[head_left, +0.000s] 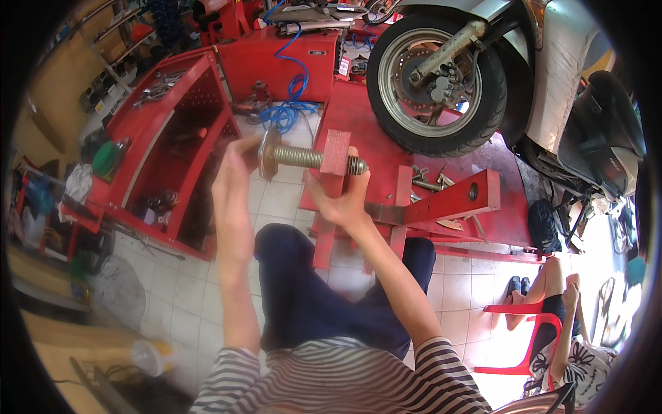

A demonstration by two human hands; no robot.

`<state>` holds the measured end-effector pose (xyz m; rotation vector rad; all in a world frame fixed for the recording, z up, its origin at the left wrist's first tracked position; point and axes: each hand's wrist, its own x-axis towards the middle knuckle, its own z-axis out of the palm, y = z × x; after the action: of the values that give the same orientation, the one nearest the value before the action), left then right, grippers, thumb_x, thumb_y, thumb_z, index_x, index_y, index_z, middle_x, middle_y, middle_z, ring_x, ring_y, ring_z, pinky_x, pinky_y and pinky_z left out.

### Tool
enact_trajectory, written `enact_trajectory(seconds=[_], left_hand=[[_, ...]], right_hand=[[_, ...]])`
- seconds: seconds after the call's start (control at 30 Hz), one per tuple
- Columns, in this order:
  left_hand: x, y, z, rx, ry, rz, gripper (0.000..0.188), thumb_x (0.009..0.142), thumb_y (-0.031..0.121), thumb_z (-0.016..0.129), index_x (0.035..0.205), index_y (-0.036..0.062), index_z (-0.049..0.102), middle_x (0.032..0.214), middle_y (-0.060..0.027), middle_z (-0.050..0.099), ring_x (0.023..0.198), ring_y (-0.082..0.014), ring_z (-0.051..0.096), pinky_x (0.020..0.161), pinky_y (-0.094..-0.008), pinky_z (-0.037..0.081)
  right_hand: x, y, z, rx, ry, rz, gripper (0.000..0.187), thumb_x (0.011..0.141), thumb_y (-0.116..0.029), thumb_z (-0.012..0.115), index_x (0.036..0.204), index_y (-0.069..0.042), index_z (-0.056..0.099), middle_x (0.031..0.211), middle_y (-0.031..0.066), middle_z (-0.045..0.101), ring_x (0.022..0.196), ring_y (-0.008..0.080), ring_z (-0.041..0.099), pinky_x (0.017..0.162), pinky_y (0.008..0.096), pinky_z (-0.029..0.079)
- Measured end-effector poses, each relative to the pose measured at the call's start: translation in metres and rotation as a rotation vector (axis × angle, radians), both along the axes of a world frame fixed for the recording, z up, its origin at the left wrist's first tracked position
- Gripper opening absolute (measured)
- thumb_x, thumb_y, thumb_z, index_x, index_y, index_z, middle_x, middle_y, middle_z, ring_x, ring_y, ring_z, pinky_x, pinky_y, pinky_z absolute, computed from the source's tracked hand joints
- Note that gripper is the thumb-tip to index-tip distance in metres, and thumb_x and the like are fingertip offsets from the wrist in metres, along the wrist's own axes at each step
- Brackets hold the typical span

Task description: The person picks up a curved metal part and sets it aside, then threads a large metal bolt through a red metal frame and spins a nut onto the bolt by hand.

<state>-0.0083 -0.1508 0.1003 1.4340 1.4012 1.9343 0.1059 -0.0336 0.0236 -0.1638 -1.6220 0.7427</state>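
A thick threaded screw [298, 156] with a round metal disc [267, 153] at its left end passes through a red steel upright [336, 152]. Its tip comes out on the right side of that upright. My right hand [346, 201] grips the upright just under the screw, thumb and fingers on either side. Beside the disc is my left hand [236, 183], slightly blurred, its fingers stretched along the disc's rim; whether they touch it I cannot tell. The upright belongs to a red wheel clamp, whose other arm [452, 199] has a round hole.
A scooter's front wheel [438, 86] stands on the red lift platform [352, 114] ahead. To the left is a red tool cabinet [207, 69] with tools on top. A blue air hose [293, 114] lies coiled on the tiles. Another person sits on a red chair [517, 309] at right.
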Motion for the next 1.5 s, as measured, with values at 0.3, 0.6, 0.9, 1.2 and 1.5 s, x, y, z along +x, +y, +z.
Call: enact_trajectory(seconds=[0.3,0.6,0.9,1.2,1.5], left_hand=[[0.008,-0.007,0.017,0.330,0.064,-0.036,0.044,0.104,0.032,0.027,0.124,-0.0023,0.046,0.117,-0.0224,0.058,0.126,-0.0346,0.048,0.110,-0.0451,0.031],[0.006,-0.014,0.019,0.557,0.039,-0.312,0.043,0.103,0.030,0.023,0.130,-0.0006,0.037,0.110,-0.0270,0.062,0.120,-0.0363,0.054,0.114,-0.0527,0.027],[0.026,0.008,0.006,0.501,0.184,-0.095,0.057,0.100,0.048,0.039,0.133,0.0016,0.035,0.121,-0.0231,0.057,0.128,-0.0282,0.046,0.110,-0.0411,0.029],[0.019,0.005,0.000,0.144,0.030,0.018,0.055,0.099,0.040,0.037,0.137,0.0000,0.034,0.137,-0.0235,0.044,0.126,-0.0346,0.047,0.109,-0.0444,0.031],[0.024,-0.003,-0.001,0.409,-0.036,0.020,0.047,0.103,0.031,0.028,0.136,-0.0007,0.035,0.120,-0.0215,0.054,0.119,-0.0348,0.050,0.109,-0.0465,0.030]], right_hand=[[0.002,-0.004,0.007,0.010,0.020,0.021,0.022,0.077,0.001,0.069,0.091,-0.001,0.051,0.076,0.0026,0.056,0.068,0.0084,0.053,0.060,0.0262,0.044],[0.001,-0.007,0.007,-0.012,0.024,0.012,0.023,0.077,0.000,0.070,0.090,-0.002,0.052,0.074,0.0017,0.055,0.066,0.0083,0.052,0.058,0.0262,0.042],[-0.003,0.000,0.002,-0.018,0.021,-0.002,0.025,0.075,-0.001,0.071,0.092,-0.001,0.053,0.076,0.0021,0.056,0.069,0.0087,0.053,0.061,0.0268,0.044],[0.001,0.004,0.006,0.035,-0.004,-0.053,0.026,0.075,-0.001,0.071,0.094,-0.001,0.053,0.075,0.0021,0.057,0.067,0.0093,0.054,0.060,0.0274,0.045],[0.001,-0.008,-0.004,0.005,-0.003,0.026,0.029,0.074,0.000,0.071,0.097,0.001,0.052,0.076,0.0041,0.060,0.064,0.0089,0.059,0.056,0.0260,0.048]])
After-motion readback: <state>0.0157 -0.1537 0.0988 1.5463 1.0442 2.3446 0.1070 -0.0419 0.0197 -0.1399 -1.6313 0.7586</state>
